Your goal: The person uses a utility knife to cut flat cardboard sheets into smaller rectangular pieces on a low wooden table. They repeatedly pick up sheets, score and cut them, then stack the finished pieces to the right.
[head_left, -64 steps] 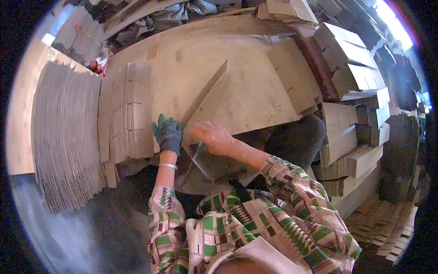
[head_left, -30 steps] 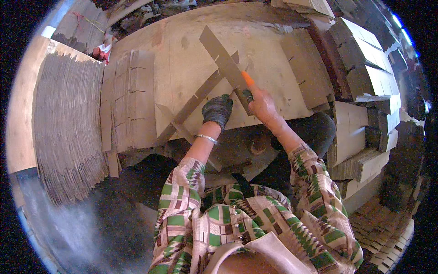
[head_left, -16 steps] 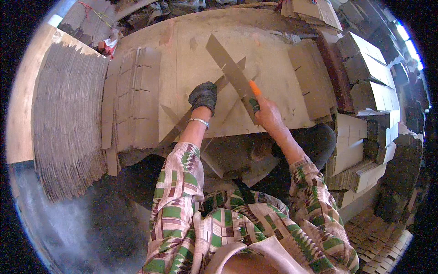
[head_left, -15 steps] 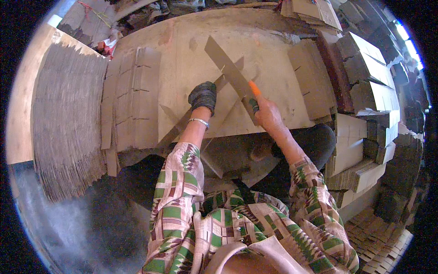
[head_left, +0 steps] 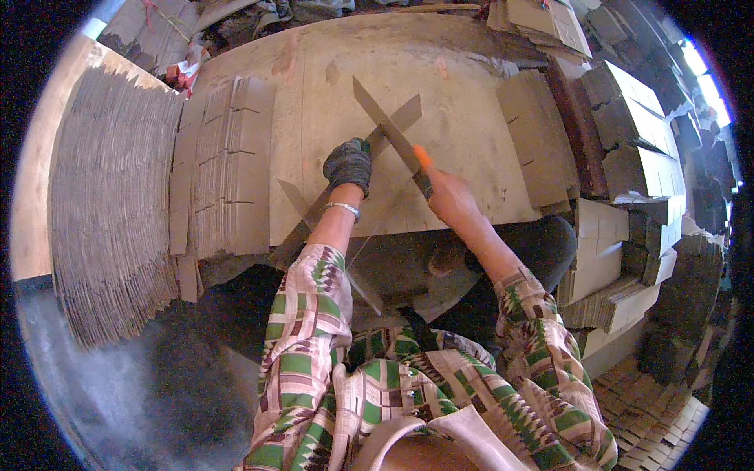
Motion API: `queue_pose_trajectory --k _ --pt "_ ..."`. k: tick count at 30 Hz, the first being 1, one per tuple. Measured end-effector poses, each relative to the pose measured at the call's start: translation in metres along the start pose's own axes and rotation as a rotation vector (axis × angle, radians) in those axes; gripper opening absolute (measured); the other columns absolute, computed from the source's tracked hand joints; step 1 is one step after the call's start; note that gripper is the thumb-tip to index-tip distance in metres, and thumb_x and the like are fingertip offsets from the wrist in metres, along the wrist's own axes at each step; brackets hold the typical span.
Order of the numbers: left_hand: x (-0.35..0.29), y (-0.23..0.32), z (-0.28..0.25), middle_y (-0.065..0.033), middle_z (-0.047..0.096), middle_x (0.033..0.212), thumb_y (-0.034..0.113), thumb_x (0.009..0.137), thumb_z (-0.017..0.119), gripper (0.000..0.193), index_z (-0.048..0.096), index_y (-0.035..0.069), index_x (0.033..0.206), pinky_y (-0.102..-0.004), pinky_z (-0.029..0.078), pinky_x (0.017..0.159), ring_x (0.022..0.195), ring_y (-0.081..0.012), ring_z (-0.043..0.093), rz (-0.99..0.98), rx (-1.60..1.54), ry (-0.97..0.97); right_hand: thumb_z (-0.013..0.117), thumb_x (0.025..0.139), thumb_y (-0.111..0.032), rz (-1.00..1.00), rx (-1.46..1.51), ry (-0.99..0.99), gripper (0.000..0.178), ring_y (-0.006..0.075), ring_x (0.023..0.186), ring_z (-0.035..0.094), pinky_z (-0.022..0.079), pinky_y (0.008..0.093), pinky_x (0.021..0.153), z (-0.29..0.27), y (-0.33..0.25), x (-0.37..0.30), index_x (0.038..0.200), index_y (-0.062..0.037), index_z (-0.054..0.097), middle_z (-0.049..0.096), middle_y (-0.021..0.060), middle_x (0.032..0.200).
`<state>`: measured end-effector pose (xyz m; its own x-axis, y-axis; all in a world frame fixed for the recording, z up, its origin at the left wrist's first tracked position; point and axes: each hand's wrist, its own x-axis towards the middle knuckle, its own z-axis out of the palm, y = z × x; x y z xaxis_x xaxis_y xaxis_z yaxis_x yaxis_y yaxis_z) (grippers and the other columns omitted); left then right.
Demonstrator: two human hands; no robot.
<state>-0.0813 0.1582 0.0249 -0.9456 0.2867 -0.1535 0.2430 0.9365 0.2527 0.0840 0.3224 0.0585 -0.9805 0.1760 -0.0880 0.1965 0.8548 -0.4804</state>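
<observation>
My left hand (head_left: 348, 167), in a dark glove, is closed around a long cardboard strip (head_left: 405, 115) that runs slantwise across the board. My right hand (head_left: 454, 198) is bare except for an orange finger cover (head_left: 422, 157). It grips a second cardboard strip (head_left: 369, 102), pointing up and to the left. The two strips cross just beyond my left hand; whether they are slotted into each other I cannot tell. More strips slant beneath my left wrist, one with its end (head_left: 292, 193) sticking out to the left.
A wooden board (head_left: 330, 63) lies before me. Left of it stand a tall stack of cardboard sheets (head_left: 110, 204) and a row of slotted strips (head_left: 228, 173). To the right are flat cardboard pieces (head_left: 538, 141), a dark red bar (head_left: 577, 125) and more cardboard bundles (head_left: 640, 157).
My right hand has moved left, turning its strip slightly, and the far end of that strip has come nearer to me. My left hand has stayed almost in place.
</observation>
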Motion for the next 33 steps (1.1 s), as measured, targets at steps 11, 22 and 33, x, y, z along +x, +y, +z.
queue_pose_trajectory --k 11,22,33 --pt "-0.007 0.002 -0.003 -0.0167 0.073 0.103 0.030 0.098 0.048 0.031 0.074 0.015 0.102 -0.0482 0.057 0.081 0.099 -0.0371 0.071 0.031 -0.008 -0.006 0.058 0.085 -0.002 0.054 -0.154 -0.169 0.089 0.0417 0.085 0.070 0.055 0.0530 0.071 0.009 0.003 0.000 0.160 -0.0282 0.018 0.071 0.0205 0.099" --pt "-0.009 -0.015 -0.003 -0.0188 0.063 0.133 0.049 0.096 0.055 0.057 0.058 0.007 0.135 -0.0484 0.042 0.107 0.127 -0.0356 0.056 0.122 -0.037 0.287 0.062 0.082 -0.002 0.007 -0.202 -0.094 0.085 0.0388 0.092 0.069 0.054 0.0521 0.079 0.000 0.013 0.035 0.157 -0.0255 0.029 0.070 0.0207 0.105" --pt "-0.120 -0.033 -0.006 -0.0212 0.061 0.127 0.046 0.089 0.067 0.060 0.057 0.005 0.132 -0.0536 0.038 0.109 0.126 -0.0403 0.053 0.400 -0.026 0.454 0.072 0.084 -0.022 0.672 -0.636 0.261 0.045 0.0381 0.121 0.061 0.054 0.0522 0.093 -0.113 0.213 -0.031 0.123 -0.0047 0.058 0.062 0.0181 0.131"
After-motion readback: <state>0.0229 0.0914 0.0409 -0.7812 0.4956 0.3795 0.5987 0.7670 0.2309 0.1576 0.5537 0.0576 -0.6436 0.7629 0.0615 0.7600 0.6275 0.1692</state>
